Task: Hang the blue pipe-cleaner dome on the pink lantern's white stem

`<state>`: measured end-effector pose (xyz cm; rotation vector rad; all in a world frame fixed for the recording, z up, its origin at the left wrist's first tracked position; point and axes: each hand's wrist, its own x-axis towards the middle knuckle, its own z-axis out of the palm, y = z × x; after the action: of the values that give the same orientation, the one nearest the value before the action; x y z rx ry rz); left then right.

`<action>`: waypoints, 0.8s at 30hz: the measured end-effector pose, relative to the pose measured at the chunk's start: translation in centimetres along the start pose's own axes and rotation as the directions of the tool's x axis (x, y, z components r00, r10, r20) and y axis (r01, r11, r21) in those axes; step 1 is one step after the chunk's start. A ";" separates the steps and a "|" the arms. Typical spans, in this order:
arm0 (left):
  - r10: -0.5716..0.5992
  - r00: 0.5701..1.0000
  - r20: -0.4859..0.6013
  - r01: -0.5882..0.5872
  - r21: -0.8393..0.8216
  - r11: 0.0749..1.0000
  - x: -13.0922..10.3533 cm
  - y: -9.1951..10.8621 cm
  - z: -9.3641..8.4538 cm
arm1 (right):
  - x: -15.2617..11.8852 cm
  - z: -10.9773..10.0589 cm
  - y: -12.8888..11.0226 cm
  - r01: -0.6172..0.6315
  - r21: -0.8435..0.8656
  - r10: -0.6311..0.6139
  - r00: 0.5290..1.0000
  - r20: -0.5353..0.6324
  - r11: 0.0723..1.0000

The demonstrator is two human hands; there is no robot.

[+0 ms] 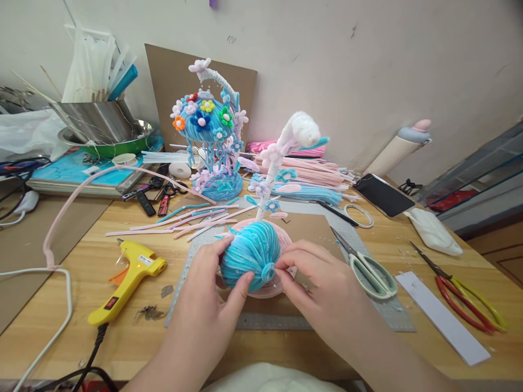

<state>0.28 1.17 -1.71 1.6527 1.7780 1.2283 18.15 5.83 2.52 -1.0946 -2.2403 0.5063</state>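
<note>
Crowding the blue ball [250, 253] — glue gun [133, 277] left, green-handled scissors [370, 272] right.

Two bare human hands, a left hand [212, 286] and a right hand [327, 280], have slender fingers with rounded tips. The left thumbnail [249, 276] looks short. Behind the fingers, smooth wrists widen into a left forearm [174, 348] and a right forearm [386, 345], both bare as far as they show. Between the forearms, nearer the body than the fingers, is pale, off-white cloth [273, 379], softly rounded and plain, probably clothing.
</note>
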 end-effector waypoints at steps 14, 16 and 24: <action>0.024 1.000 0.013 -0.024 0.022 0.999 0.0 0.1 -0.1 | 0.3 0.0 -0.1 0.034 -0.052 -0.034 0.999 0.008 0.998; 0.024 1.000 0.016 -0.024 0.022 0.999 0.0 0.2 -0.1 | 0.3 0.0 -0.1 0.034 -0.060 -0.033 0.999 0.015 0.998; 0.038 0.999 0.021 -0.039 0.037 0.999 -0.1 0.2 -0.1 | 0.4 -0.2 -0.4 0.043 -0.105 -0.039 0.998 0.047 0.993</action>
<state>0.37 1.06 -1.51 1.7219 1.7750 1.1969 17.84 5.93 3.05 -1.0973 -2.3477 0.4026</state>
